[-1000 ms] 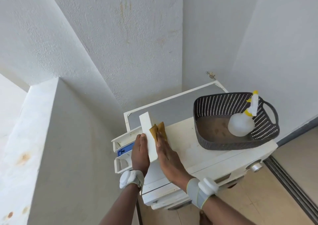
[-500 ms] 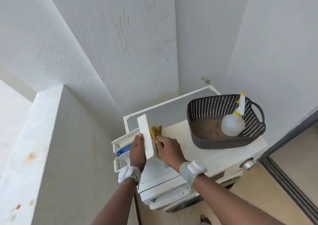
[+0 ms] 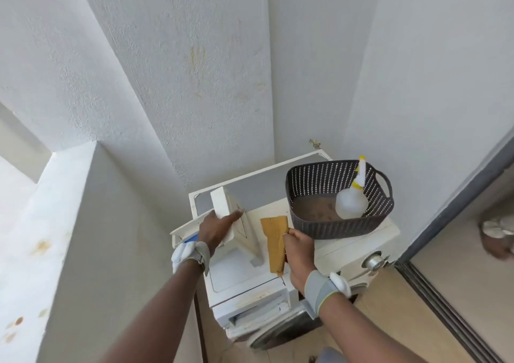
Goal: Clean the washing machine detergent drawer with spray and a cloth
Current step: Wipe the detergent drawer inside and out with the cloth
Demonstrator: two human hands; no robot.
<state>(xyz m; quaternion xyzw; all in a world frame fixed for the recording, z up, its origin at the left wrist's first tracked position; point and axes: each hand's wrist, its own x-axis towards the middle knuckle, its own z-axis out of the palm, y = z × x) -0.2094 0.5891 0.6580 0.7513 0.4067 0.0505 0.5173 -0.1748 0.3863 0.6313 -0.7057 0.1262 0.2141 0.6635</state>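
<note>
My left hand grips the white detergent drawer, fingers wrapped over its front panel, holding it tilted up on end on top of the washing machine. My right hand is curled around a folded yellow cloth, held just beside the drawer and not touching it. I see the spray bottle lying in the dark basket on the machine's right side, near my right hand.
</note>
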